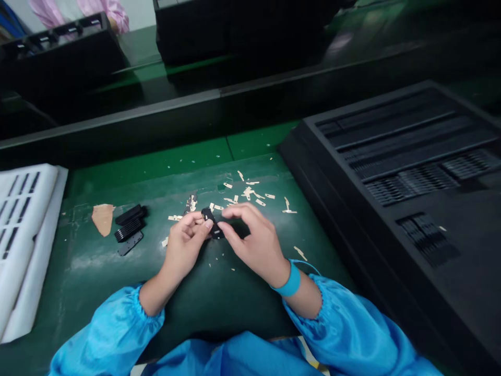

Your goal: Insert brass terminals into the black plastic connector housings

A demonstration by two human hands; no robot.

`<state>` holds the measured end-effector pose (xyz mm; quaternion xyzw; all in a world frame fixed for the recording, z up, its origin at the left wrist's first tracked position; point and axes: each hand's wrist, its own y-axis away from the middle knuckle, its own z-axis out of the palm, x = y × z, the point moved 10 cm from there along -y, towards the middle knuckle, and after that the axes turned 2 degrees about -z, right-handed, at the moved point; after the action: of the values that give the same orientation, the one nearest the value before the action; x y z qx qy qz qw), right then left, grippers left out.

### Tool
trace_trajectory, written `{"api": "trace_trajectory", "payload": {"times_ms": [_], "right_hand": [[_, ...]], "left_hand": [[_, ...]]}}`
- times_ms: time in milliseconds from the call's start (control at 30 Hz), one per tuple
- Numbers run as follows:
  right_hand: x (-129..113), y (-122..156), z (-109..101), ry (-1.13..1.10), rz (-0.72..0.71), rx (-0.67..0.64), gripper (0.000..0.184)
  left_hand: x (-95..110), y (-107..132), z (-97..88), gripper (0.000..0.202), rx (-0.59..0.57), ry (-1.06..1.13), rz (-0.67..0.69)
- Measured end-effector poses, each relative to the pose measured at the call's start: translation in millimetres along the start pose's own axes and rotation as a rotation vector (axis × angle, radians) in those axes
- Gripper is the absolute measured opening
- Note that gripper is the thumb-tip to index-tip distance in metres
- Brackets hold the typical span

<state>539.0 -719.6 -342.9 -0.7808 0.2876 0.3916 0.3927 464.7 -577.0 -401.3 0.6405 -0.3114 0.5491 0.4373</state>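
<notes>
White trays [49,188] line the left edge of the surface [188,297]; your left hand [186,240] pinches the black part [216,231], well inside the front edge; your right hand [258,237] hovers close, thumb and forefinger parted. Likely mid-adjustment; next touch needs steadiness.

Black part [218,232], cream strips [248,192], green mat [219,300], blue sleeves [352,318], turquoise wristband [290,282], white tray [44,196]

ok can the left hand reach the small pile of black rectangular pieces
Probably yes: mostly green tabletop separates the left hand from that pile, though that hand holds a small black oblong part.
</notes>
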Motion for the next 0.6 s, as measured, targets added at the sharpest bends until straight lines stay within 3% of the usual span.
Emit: {"api": "trace_trajectory", "payload": {"times_ms": [133, 200, 333, 400, 467, 533, 600], "right_hand": [[-23.2, 8.2, 11.2, 0.232, -0.249, -0.075, 0.006], [-23.5, 12.1, 16.8, 0.282, -0.275, -0.123, 0.002], [-22.2, 20.3, 21.0, 0.394, -0.289, -0.247, 0.005], [-25.6, 28.8, 23.9, 0.416, -0.325, -0.338, 0.007], [-33.3, 43.5, 31.7, 0.386, -0.379, -0.471, 0.007], [-43.9, 63.5, 45.7, 0.365, -0.445, -0.649, 0.008], [-53.2, 77.8, 58.4, 0.388, -0.491, -0.778, 0.014]], "left_hand": [[-5.3, -1.6, -1.6, 0.022, 0.027, 0.08, -0.037], [-5.3, 3.0, 1.2, 0.023, 0.021, 0.028, -0.039], [0.8, 26.0, 9.3, 0.025, -0.12, -0.128, -0.035], [2.9, 42.5, -6.2, 0.031, -0.106, -0.202, -0.052], [8.8, 59.7, -37.8, 0.033, 0.005, -0.351, -0.031], [20.1, 73.9, -69.5, 0.027, 0.114, -0.626, 0.043], [30.8, 80.2, -88.2, 0.022, 0.168, -0.893, 0.152]]}}
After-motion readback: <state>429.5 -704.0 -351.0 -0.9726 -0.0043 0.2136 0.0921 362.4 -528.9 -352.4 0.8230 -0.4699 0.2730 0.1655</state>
